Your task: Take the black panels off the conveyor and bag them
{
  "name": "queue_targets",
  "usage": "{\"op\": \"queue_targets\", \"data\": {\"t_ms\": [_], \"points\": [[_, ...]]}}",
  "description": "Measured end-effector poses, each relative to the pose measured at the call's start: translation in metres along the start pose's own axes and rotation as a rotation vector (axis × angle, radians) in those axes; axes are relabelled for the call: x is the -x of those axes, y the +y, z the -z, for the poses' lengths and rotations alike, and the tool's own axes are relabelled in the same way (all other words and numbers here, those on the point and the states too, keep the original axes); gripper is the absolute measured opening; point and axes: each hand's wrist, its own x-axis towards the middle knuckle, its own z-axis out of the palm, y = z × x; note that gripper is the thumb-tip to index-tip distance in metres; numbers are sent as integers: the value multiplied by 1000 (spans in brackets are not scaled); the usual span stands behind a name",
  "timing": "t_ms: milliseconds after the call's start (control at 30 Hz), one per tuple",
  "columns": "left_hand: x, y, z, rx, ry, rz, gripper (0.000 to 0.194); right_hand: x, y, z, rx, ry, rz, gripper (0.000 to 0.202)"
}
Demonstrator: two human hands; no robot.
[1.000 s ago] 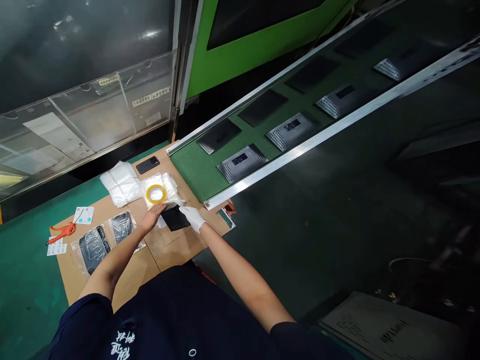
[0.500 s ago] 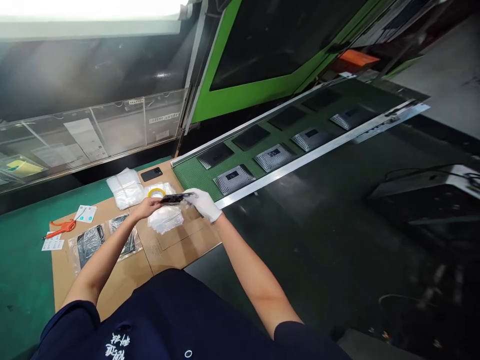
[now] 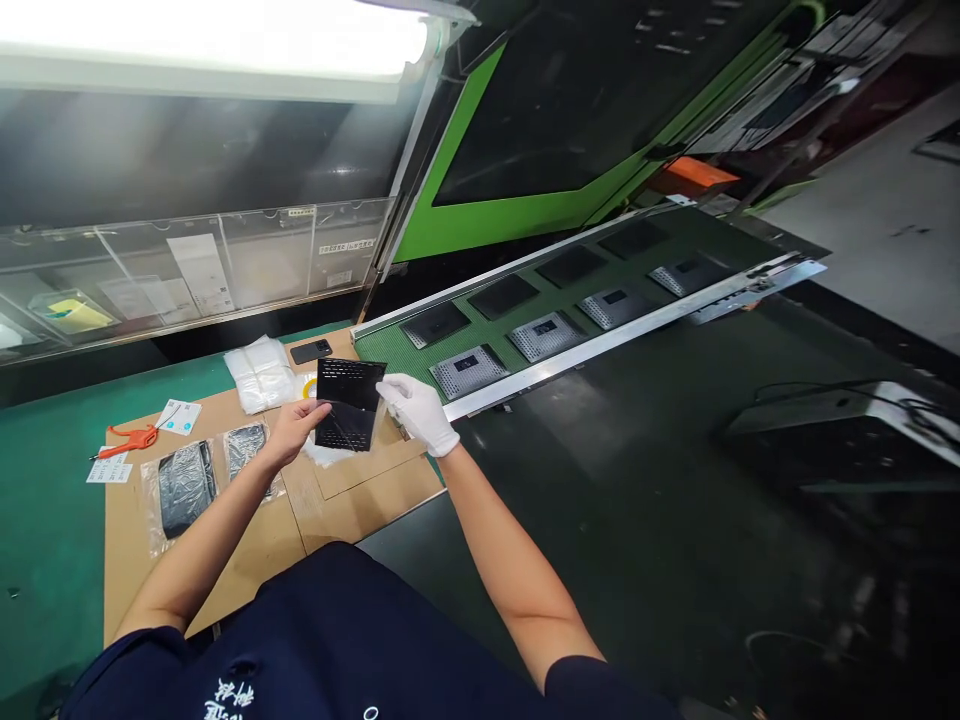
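Observation:
A black slotted panel (image 3: pixel 348 405) is held up between both hands, its broad glossy face toward the camera. My left hand (image 3: pixel 294 428), bare, pinches its left edge. On its right edge are the fingers of my right hand (image 3: pixel 420 408), which wears a white glove. Behind and below the panel, partly hidden, lie clear plastic bags (image 3: pixel 330 455) and a yellow tape roll (image 3: pixel 310 388). Two rows of similar black parts, one of them a perforated cover (image 3: pixel 469 370), rest on the green conveyor belt (image 3: pixel 390 345).
Cardboard (image 3: pixel 367 500) covers the bench. On it are bagged parts (image 3: pixel 186 487), a stack of plastic bags (image 3: pixel 260 373) and a phone (image 3: pixel 310 351). An orange air gun (image 3: pixel 133 438) lies at the left beside paper labels (image 3: pixel 180 417). The conveyor's metal rail (image 3: pixel 540 370) runs to the right.
The panel has been tilted from nearly edge-on to showing its broad face. Both hands still hold its sides. The camera view has shifted slightly.

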Motion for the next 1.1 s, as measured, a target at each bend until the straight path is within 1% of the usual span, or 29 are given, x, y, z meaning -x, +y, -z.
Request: {"op": "queue_targets", "data": {"t_ms": [67,133,200,267,367,467,533,633,733,833,1000,1100], "points": [[6,6,2,153,73,16,46,6,1,2,22,0,39,43],[12,11,6,275,124,18,43,12,2,2,68,-41,69,48],[16,15,11,352,140,12,40,16,2,-1,89,-78,61,50],[20,19,15,391,132,12,38,17,2,-8,60,-92,40,51],[25,23,20,404,107,26,36,15,2,-20,-28,-125,27,50],[30,26,26,392,83,33,38,16,0,-29,-99,-160,10,37],[32,29,31,374,60,40,40,17,-3,-33,-115,-126,8,35],[35,34,40,321,14,56,41,18,-7,-36,-107,-44,30,38],[36,40,45,231,5,45,42,16,-9,-39,-121,6,36,43],[36,46,46,225,2,43,46,13,-10,-41,-147,1,42,46],[34,51,45,282,43,96,51,8,-12,-41,-145,-21,75,43],[34,52,45,336,13,111,51,5,-13,-41,-156,-24,94,39]]}}
